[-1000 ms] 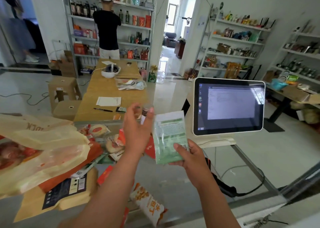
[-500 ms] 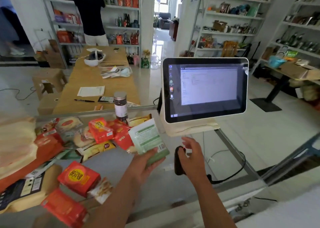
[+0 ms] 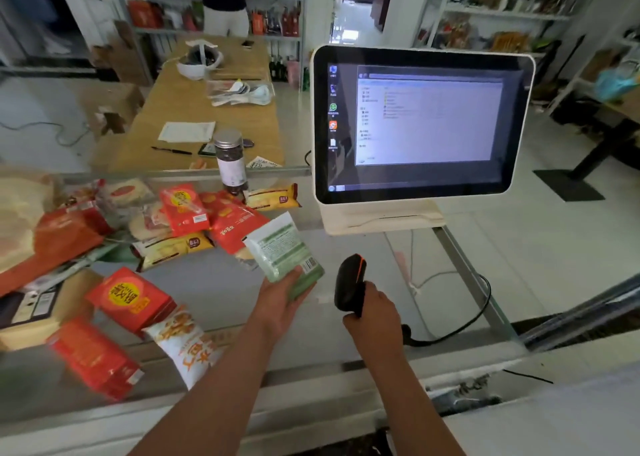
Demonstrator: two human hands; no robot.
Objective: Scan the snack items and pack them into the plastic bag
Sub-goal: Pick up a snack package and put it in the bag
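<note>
A flat pale-green plastic snack packet (image 3: 284,248) is gripped in the left hand (image 3: 282,300), barcode up. The black handheld scanner (image 3: 349,284), just beside the packet, is clasped by the right hand (image 3: 375,312). Scanning seems in hand; aiming at the barcode is needed next.

The green snack packet (image 3: 284,248) is showing crinkled, glossy plastic film. The scanner (image 3: 348,282) is looking like smooth black plastic. The tabletop (image 3: 221,282) is gleaming as smooth glass, edged in metal. The red box (image 3: 131,298) is shining like glossy cardboard.
</note>
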